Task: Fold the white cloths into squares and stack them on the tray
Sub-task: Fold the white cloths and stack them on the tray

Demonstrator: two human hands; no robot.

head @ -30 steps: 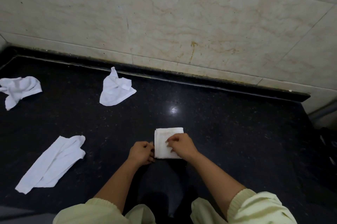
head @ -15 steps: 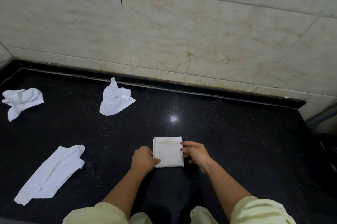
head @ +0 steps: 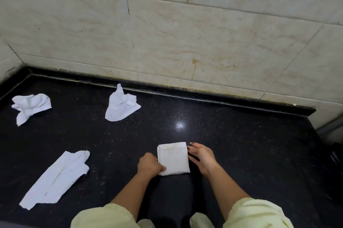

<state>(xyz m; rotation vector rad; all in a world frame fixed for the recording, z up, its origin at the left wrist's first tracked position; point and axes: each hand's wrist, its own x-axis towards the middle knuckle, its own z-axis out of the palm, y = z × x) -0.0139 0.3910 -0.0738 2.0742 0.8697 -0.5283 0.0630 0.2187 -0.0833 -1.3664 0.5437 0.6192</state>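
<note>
A white cloth folded into a small square [head: 173, 158] lies on the black counter [head: 241, 153] in front of me. My left hand [head: 150, 165] is curled at its lower left corner, the thumb pinching the edge. My right hand [head: 201, 156] lies along the cloth's right edge with fingers nearly straight, touching it. Three unfolded white cloths lie apart: a long loosely folded one [head: 55, 177] at the near left, a crumpled one [head: 30, 106] at the far left, another crumpled one [head: 120, 104] near the back edge. No tray is in view.
A beige tiled wall [head: 185, 42] rises behind the counter, with a raised black lip [head: 204, 95] along its base. The counter ends at the right near a dark object [head: 336, 157] at the frame edge.
My right hand came off the top of the folded cloth and now lies along its right edge. My left hand slid onto the lower left corner. The camera tilted up.
</note>
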